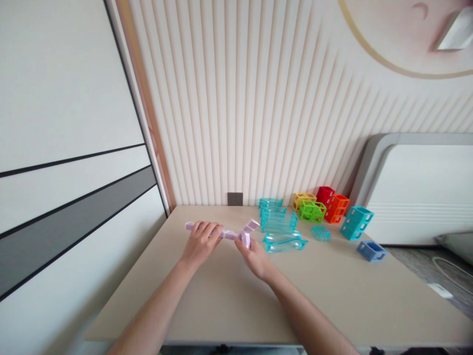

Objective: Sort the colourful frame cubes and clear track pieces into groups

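A purple-and-white snake puzzle [229, 235] made of linked wedge segments is held between both hands above the table. Its left part runs roughly straight, and its right end bends up in an angled branch. My left hand [201, 241] is wrapped over the straight part from above, with the left tip poking out past the fingers. My right hand [255, 257] pinches the bent part, thumb on the near side; some of its fingers are hidden. Just right of that hand lie clear turquoise plastic pieces [284, 242], which it does not touch.
Farther right stand yellow [305, 199], green [312, 211], red [325, 196], orange [338, 208] and teal [356, 223] openwork blocks. A blue block [371, 251] and a turquoise lattice piece [320, 233] lie nearby. The beige table [221, 305] meets a ribbed wall with a socket [235, 198].
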The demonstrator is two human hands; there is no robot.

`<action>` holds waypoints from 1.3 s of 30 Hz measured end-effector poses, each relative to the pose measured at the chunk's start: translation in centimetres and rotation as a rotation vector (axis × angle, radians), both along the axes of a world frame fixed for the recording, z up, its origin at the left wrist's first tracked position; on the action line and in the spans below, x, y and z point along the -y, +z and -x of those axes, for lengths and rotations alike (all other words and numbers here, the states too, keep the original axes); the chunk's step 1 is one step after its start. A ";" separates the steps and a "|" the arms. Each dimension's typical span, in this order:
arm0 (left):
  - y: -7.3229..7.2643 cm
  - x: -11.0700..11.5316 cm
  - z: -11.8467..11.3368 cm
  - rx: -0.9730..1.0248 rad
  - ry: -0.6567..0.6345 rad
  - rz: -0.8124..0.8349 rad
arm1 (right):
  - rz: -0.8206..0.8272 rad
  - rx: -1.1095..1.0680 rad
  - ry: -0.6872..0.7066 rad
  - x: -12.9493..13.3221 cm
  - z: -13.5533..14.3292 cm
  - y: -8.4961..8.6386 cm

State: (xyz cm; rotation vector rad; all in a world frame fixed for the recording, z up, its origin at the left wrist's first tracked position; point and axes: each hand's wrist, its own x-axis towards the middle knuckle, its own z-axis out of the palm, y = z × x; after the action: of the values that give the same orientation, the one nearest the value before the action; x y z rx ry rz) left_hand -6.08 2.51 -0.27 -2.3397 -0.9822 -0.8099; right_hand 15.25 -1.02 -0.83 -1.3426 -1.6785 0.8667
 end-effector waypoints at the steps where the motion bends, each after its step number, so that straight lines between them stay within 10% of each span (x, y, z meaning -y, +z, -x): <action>1: -0.1 0.1 -0.3 -0.021 -0.025 0.015 | -0.074 0.040 -0.021 0.2 0.3 0.0; 22: -1.1 0.2 -1.0 -0.146 -0.093 0.327 | -0.849 0.735 -0.023 0.6 -0.6 0.4; 39: 0.3 0.4 -1.1 -0.164 0.021 -0.031 | -0.757 0.328 -0.003 0.9 0.3 -0.2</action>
State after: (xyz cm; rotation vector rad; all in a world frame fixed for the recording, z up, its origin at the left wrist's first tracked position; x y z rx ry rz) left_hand -5.00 2.11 0.03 -2.3233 -0.9163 -0.6096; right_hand 14.97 -1.87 -1.07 -0.9722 -1.9648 -0.0381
